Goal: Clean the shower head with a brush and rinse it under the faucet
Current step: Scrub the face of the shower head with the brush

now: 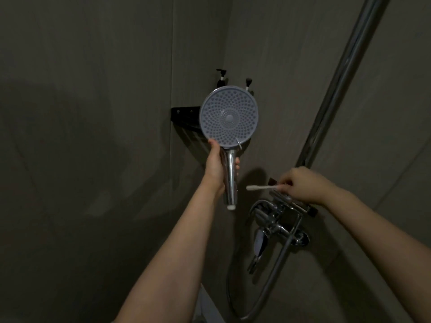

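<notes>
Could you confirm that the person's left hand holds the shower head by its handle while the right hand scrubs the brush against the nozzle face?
Not quite. In the head view the brush is clear of the shower head, off to the right of the handle. The left hand does hold the handle, and the right hand holds the brush.

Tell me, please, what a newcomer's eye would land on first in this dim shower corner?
First, the pale round shower head, held up mid-frame with its nozzle face toward the camera, the left hand gripping its chrome handle. Next, the small white brush pinched by the right hand just above the chrome faucet, lower right.
</notes>
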`<state>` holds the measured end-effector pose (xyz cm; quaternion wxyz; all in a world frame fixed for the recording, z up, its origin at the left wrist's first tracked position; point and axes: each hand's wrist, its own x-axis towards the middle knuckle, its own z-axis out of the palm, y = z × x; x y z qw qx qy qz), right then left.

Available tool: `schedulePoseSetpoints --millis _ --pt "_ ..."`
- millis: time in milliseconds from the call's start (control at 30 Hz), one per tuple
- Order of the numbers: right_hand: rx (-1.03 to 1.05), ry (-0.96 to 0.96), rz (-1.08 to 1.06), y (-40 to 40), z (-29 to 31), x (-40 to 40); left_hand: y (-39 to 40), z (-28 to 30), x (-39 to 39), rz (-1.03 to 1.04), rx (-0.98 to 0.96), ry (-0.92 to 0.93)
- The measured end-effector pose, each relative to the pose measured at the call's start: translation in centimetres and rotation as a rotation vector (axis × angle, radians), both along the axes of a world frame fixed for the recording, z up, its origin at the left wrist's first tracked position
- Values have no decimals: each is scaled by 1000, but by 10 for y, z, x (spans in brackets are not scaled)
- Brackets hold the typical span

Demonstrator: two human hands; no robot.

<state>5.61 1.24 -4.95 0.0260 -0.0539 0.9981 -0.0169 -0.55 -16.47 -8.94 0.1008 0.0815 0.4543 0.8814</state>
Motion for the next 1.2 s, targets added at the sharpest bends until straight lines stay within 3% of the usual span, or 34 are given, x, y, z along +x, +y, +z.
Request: schedulePoseSetpoints --millis 67,133,233,400,467,533,600,700,833,933,1067,1200 --pt "-225 7 82 -5 2 1 4 -2 0 -4 8 -2" --pt "-186 49 83 -11 0 -3 10 -3 1 -10 34 -11" --pt "-90 260 -73 -7 7 -9 15 -4 -1 -4 54 -6" --pt "-189 464 50 -31 14 -1 21 -5 -6 -26 75 -4" --pt "-146 593 -63 -35 22 -9 25 -9 -5 -33 39 -2" --pt "-270 741 -248 -32 37 -15 28 -12 -4 -47 -24 -12" --pt "-343 817 -250 -33 45 -15 30 -17 -3 -53 -70 -27" --pt "-221 641 -166 -45 40 -14 31 -21 -3 -52 -102 -14" --pt "-395 671 -357 -40 44 -12 30 -19 -2 0 -215 -3" --pt "-374 598 -225 -49 33 -7 30 -22 1 34 -238 15" --pt "-359 652 -339 -48 39 -7 30 -25 6 12 -288 20" --pt "-294 585 -229 -51 31 -5 31 -27 8 15 -318 39"
